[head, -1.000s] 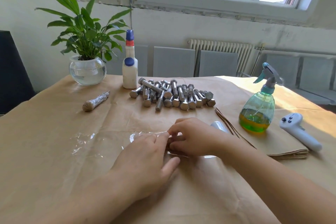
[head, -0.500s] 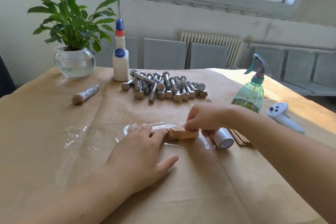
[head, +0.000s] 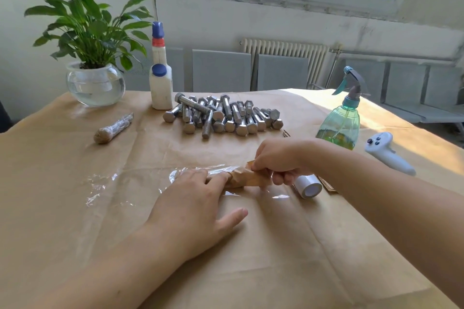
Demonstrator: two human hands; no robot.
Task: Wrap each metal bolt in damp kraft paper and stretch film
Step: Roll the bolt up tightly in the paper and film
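Note:
A bolt wrapped in brown kraft paper (head: pixel 247 179) lies on a sheet of clear stretch film (head: pixel 105 183) in the middle of the table. My left hand (head: pixel 195 206) lies flat on the film, its fingertips pressing the bundle's left end. My right hand (head: pixel 278 160) pinches the bundle's right end with curled fingers. A pile of several bare metal bolts (head: pixel 221 115) lies further back. One bolt wrapped in paper and film (head: pixel 113 128) rests at the left. The stretch film roll (head: pixel 307 186) lies just right of my right hand.
A green spray bottle (head: pixel 341 120) and a white controller (head: pixel 386 153) stand at the right. A white glue bottle (head: pixel 160 75) and a plant in a glass bowl (head: pixel 95 83) sit at the back left. Folded kraft sheets (head: pixel 326 185) peek out under my right arm.
My right hand has drawn right along the bundle, uncovering the paper-wrapped bolt and the film roll. My left hand stays pressed on the film. The view has shifted closer.

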